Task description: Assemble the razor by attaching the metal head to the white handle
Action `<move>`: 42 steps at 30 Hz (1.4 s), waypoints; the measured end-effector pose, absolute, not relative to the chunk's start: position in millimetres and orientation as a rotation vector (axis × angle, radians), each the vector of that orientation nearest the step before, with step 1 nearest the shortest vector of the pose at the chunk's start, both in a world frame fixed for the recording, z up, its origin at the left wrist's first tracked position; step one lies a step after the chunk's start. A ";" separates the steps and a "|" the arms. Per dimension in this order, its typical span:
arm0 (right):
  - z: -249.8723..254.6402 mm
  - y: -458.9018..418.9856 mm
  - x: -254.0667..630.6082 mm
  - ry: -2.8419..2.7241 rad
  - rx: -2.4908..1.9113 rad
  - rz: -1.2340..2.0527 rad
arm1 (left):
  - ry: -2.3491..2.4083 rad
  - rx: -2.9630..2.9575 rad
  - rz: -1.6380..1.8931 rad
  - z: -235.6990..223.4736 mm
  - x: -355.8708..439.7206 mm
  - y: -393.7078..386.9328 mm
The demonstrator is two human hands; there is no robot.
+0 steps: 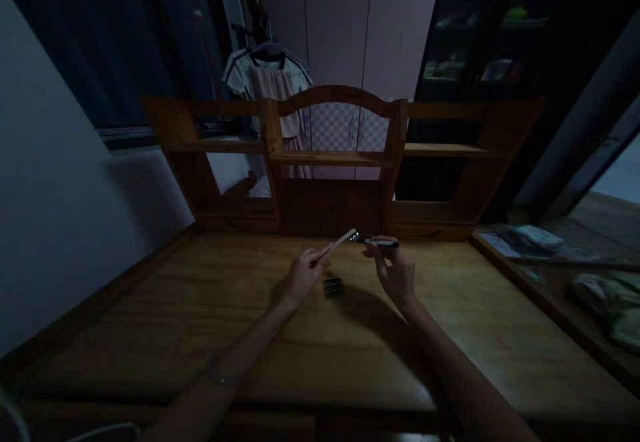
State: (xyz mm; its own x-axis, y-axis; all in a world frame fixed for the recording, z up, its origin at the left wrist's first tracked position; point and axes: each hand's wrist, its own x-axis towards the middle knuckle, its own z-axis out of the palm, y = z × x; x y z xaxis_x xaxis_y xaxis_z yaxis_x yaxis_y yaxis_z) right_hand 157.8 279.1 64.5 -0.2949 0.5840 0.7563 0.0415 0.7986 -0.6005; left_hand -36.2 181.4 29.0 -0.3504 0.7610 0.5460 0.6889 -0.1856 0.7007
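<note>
Wooden desk [190, 309] beneath the right grip [399, 275] and left grip [304, 274], shelf unit [330, 159] beyond them. The right pinches a black-and-white tool [384, 243]; the left pinches a white stick [343, 238], its end near the tool's shiny tip [355, 236]. Dark cylinders [334, 287] lie between the grips.

One left hand [304, 274], one right hand [399, 274], one desk [200, 295]
One pale stick [343, 238] left, one dark-and-white tool [384, 244] right, one small dark cluster [334, 287] nearer, one bracelet [223, 381] near left, two drawers [240, 225] at the far side.
</note>
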 end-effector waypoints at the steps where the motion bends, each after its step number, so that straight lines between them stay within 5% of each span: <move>1: 65.8 279.3 158.2 -1.780 -0.495 0.595 | 1.972 1.738 1.605 29.1 -37.7 181.1; 42: 63.2 280.9 157.1 -1.735 -0.493 0.629 | 1.938 1.844 1.591 34.1 -30.1 177.9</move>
State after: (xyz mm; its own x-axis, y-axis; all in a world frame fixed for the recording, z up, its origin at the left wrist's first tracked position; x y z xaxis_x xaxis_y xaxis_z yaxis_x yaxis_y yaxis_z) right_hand 157.1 280.9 63.2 -0.2439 0.6233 0.7430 0.0018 0.7664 -0.6424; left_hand -30.1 177.9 34.1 -0.2978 0.7527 0.5872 0.7226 -0.2243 0.6539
